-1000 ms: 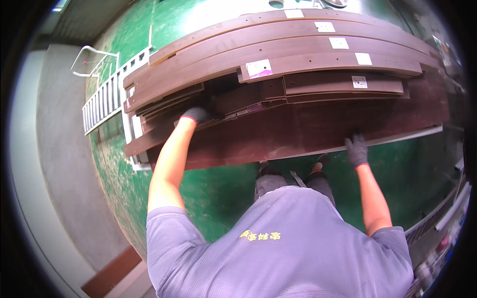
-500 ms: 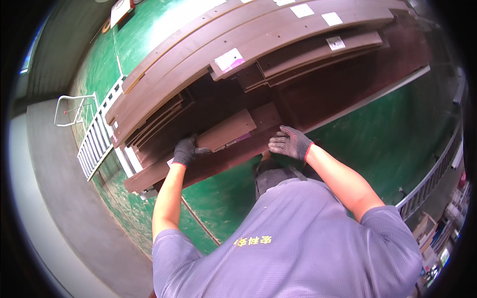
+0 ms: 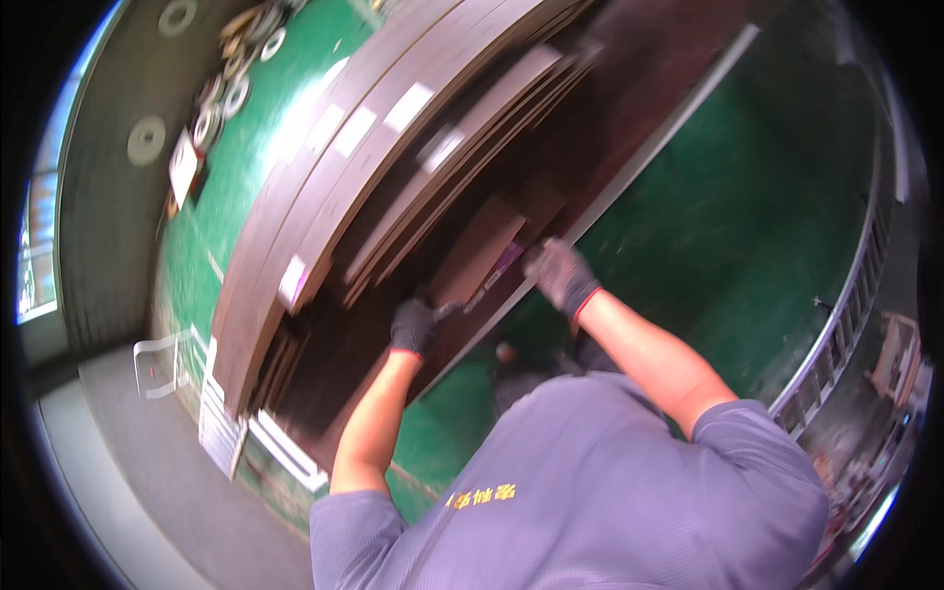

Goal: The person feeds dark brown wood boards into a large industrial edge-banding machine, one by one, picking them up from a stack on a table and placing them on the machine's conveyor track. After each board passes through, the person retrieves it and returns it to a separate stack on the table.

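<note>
A short brown board (image 3: pixel 480 254) lies slanted on the low part of a stack of dark brown panels (image 3: pixel 329 388). At its near left end my left hand (image 3: pixel 417 324), in a dark knitted glove, holds the end, with the thumb along the near edge. A purple-marked label (image 3: pixel 507 259) shows beside the board's near side. My right hand (image 3: pixel 564 277), gloved too and smeared by motion, is beside the board's other end, at the stack's near edge. Its fingers look stretched out, and no held thing shows in them.
Long brown boards (image 3: pixel 285 211) with white labels rise in layers on the far side. A white metal rack (image 3: pixel 221 418) stands at the left, with a grey ladder-like frame (image 3: pixel 831 344) at the right. Green floor (image 3: pixel 688 236) borders the stack; round coils (image 3: pixel 236 96) lie beyond.
The whole view has turned, so the stack now slants more steeply. My left hand remains at the short board's end. My right hand stays near the stack's near edge, now blurred.
</note>
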A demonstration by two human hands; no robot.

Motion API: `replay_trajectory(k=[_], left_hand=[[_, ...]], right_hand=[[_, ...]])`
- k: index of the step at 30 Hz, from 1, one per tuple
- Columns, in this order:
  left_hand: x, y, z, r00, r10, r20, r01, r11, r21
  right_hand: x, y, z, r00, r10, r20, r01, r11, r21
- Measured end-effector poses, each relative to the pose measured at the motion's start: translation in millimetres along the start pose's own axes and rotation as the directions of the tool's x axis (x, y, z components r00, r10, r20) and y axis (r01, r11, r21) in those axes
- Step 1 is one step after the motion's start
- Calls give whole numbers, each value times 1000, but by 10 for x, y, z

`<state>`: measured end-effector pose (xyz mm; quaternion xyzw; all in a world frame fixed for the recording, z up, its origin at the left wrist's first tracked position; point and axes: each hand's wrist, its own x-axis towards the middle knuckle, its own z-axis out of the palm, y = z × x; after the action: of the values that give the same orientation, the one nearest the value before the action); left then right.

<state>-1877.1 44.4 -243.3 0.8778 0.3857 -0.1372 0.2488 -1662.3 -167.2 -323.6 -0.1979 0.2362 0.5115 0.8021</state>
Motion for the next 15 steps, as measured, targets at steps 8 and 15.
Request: replay_trajectory(k=[8, 15], left_hand=[[1677, 2716, 226, 991, 130, 23, -131, 991, 8], [3268, 4913, 355, 961, 212, -175, -206, 977, 54]], right_hand=[[-481, -1089, 386, 920, 392, 10, -358, 849, -388], [-885, -3525, 107, 969, 27, -247, -101, 951, -293]])
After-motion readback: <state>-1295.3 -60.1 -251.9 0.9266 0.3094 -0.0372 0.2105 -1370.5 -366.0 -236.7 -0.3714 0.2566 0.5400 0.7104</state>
